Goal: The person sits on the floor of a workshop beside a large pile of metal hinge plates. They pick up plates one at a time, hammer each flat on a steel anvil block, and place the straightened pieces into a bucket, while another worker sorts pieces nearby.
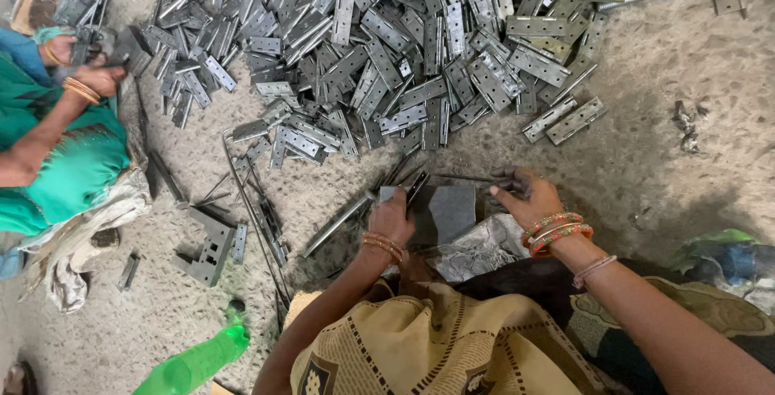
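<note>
From the head view I see my left hand (393,216) clenched on a small hinge (414,187) at the left edge of a dark metal block (452,211), while my right hand (525,195) pinches a thin rod (464,177) just beyond the block's far edge. The big hinge pile (379,48) spreads across the far side, leaving a strip of bare gritty floor (646,161) to the right; on the left, a co-worker's hands (85,68) work at the pile's edge, and a green bottle (194,363) lies near.
</note>
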